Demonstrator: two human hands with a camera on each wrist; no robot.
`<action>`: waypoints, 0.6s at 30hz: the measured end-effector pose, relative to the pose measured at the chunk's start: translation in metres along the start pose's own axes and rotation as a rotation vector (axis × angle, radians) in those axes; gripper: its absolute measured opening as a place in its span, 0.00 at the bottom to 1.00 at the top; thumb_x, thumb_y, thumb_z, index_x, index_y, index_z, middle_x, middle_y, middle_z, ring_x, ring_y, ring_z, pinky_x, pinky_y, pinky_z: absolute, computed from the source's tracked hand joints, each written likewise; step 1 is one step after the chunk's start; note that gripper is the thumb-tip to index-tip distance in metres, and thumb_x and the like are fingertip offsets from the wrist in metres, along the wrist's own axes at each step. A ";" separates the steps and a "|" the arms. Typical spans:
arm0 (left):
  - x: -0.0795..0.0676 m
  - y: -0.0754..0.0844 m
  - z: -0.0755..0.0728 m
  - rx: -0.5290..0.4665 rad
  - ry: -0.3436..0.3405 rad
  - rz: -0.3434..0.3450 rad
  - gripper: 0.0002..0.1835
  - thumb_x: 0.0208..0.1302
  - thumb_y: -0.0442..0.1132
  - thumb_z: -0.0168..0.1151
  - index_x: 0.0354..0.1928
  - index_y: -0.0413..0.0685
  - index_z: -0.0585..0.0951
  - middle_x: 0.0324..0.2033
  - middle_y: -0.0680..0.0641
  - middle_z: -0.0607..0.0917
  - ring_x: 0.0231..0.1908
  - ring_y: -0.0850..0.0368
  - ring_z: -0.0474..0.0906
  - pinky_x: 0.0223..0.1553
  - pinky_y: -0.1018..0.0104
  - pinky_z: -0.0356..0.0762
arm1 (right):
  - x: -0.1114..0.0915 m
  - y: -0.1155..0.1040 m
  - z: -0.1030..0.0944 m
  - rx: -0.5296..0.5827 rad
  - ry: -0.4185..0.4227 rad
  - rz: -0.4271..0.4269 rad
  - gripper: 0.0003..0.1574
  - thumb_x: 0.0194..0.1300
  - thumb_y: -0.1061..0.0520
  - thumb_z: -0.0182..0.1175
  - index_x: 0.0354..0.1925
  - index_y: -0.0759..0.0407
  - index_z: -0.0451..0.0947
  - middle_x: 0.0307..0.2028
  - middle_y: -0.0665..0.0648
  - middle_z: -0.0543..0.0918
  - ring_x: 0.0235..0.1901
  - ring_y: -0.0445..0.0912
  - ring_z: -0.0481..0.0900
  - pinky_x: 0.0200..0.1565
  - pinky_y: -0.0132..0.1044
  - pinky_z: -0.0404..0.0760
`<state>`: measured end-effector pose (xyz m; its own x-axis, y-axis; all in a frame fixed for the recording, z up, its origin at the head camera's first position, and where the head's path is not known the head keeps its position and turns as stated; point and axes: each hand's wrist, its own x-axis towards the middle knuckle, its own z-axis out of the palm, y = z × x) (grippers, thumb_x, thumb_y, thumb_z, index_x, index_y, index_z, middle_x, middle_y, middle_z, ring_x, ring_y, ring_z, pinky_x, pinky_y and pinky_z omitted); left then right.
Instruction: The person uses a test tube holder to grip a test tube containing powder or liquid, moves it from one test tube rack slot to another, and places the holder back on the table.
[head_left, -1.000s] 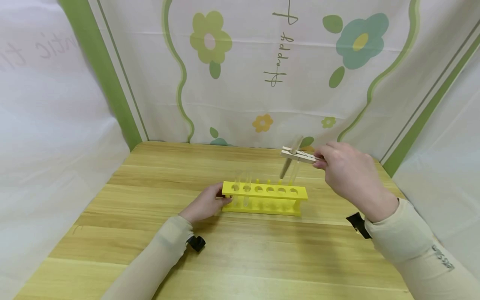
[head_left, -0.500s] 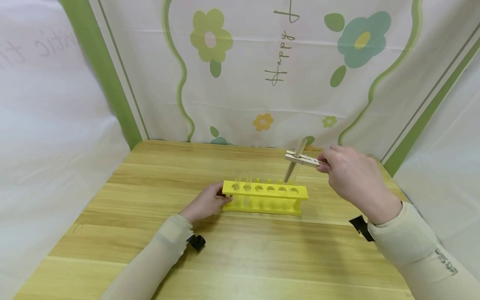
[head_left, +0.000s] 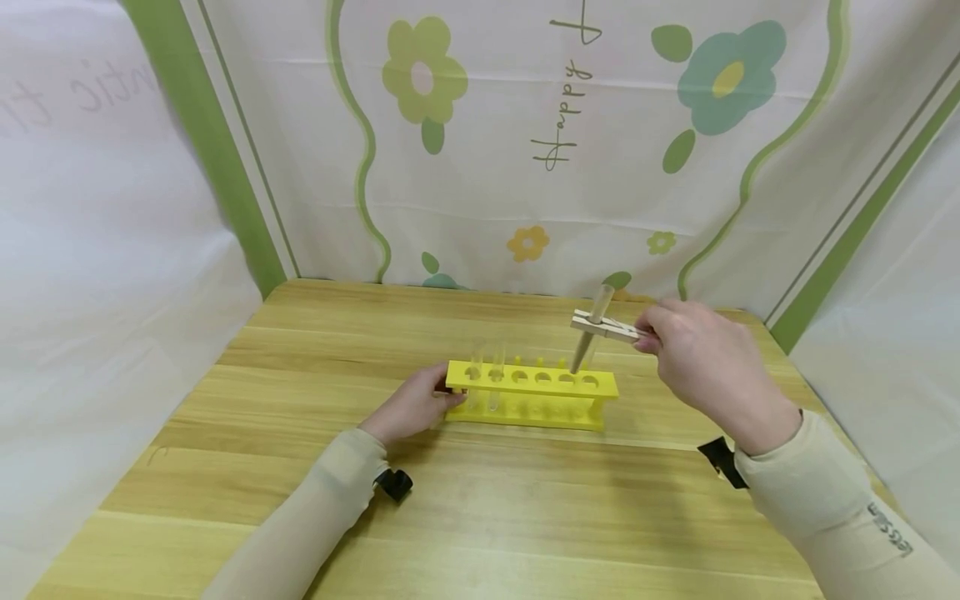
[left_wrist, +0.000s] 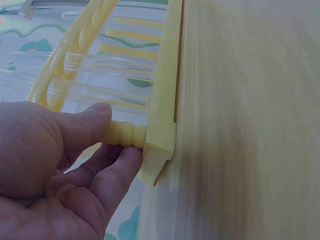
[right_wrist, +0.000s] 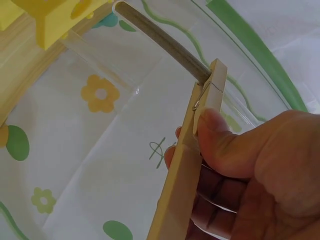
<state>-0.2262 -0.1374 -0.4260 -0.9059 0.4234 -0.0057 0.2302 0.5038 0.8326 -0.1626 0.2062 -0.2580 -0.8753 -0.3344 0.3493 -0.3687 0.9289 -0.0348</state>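
A white cloth (head_left: 480, 187) printed with flowers and green borders is hanging behind a wood-grain table (head_left: 487, 517), whose top is filling the lower part of the head view. Two pale sleeves, the right sleeve (head_left: 817, 483) and the left sleeve (head_left: 315, 500), are stretching in over the table. A yellow rack (head_left: 531, 387) is standing upright on the tabletop between the person's hands, a row of round holes running along its top. The right hand (head_left: 708, 367) is hovering above the table near the rack's right end, its thumb and fingers curling round a wooden clamp (head_left: 618, 331). The left hand (head_left: 411, 407) is resting at the rack's left end, its thumb and fingers pinching the yellow end post (left_wrist: 127, 134). The clamp is pointing left from the right hand and gripping a tilted test tube (head_left: 582, 353), whose lower end is leaning down and left over the right part of the rack; whether it is touching the rack cannot be told. Two clear tubes (head_left: 498, 358) are standing side by side in the two leftmost holes, and another clear tube (right_wrist: 102, 64) is rising behind the rack's right end. Dark brownish matter (right_wrist: 165, 39) is filling the lower part of the clamped tube
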 end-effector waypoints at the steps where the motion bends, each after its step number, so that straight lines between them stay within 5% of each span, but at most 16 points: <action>1: 0.000 0.000 0.000 0.002 -0.001 0.003 0.08 0.72 0.38 0.60 0.50 0.56 0.78 0.41 0.54 0.82 0.44 0.56 0.78 0.43 0.59 0.78 | 0.000 0.000 0.000 0.000 -0.009 0.004 0.04 0.63 0.59 0.68 0.36 0.57 0.84 0.31 0.51 0.81 0.28 0.50 0.79 0.24 0.49 0.77; 18: -0.001 0.001 -0.001 0.003 -0.005 -0.007 0.08 0.72 0.39 0.60 0.50 0.56 0.78 0.42 0.55 0.82 0.44 0.57 0.78 0.43 0.60 0.78 | 0.003 -0.005 0.012 0.009 -0.049 -0.013 0.04 0.63 0.59 0.68 0.37 0.58 0.84 0.32 0.51 0.82 0.33 0.52 0.80 0.29 0.52 0.79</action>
<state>-0.2253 -0.1379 -0.4250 -0.9057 0.4237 -0.0145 0.2250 0.5095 0.8305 -0.1672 0.1989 -0.2675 -0.8844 -0.3543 0.3039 -0.3831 0.9229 -0.0392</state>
